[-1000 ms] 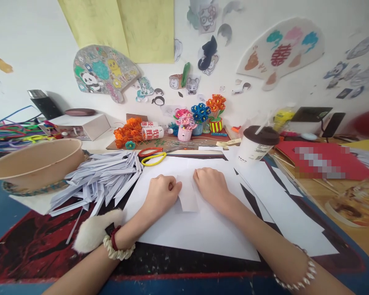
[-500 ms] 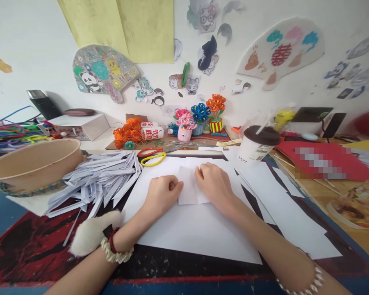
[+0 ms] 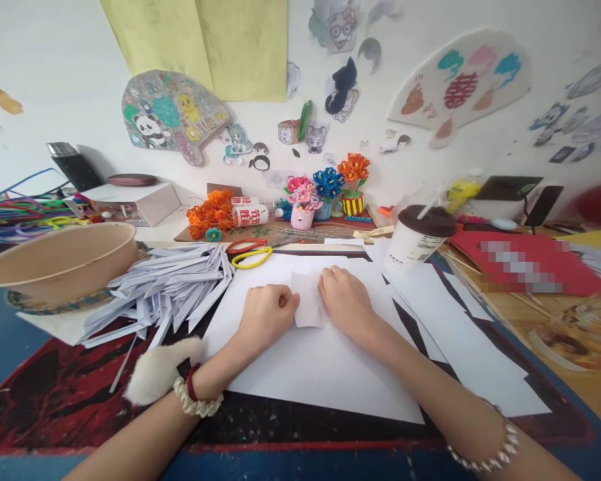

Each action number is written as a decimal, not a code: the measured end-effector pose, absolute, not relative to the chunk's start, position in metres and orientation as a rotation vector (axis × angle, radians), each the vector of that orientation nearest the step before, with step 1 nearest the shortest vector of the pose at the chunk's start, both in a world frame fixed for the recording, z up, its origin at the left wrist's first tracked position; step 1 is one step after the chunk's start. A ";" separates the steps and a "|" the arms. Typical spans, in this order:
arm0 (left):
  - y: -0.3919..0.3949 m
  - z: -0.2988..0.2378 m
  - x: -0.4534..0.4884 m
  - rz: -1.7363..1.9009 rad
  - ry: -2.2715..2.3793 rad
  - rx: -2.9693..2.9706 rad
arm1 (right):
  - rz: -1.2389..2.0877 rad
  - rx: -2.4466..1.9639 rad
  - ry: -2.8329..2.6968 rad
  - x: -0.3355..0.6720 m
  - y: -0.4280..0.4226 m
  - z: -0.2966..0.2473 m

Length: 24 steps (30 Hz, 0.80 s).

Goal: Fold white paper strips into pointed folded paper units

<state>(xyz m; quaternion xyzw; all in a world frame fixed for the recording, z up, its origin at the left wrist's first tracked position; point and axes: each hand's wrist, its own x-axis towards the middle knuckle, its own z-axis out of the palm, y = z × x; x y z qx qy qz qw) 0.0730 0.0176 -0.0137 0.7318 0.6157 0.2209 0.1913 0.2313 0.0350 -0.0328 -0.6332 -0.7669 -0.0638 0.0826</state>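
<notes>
L hand (image 3: 268, 310) & R hand (image 3: 349, 304) — grip pinched on sm paper (image 3: 308, 304) btwn them, over white sheet (image 3: 325, 374).

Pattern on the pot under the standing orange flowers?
Vertical red and yellow stripes on the pot; it shows in the head view, the only one.

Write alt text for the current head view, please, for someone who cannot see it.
A person's left hand and right hand hold a small piece of paper between them over a larger white sheet. Folded paper strips and a beige bowl sit to the left; a lidded cup stands at the right.
</notes>
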 end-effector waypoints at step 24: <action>0.019 -0.013 0.068 0.553 1.623 2.020 | -0.229 -1.821 -2.270 0.231 0.030 -0.037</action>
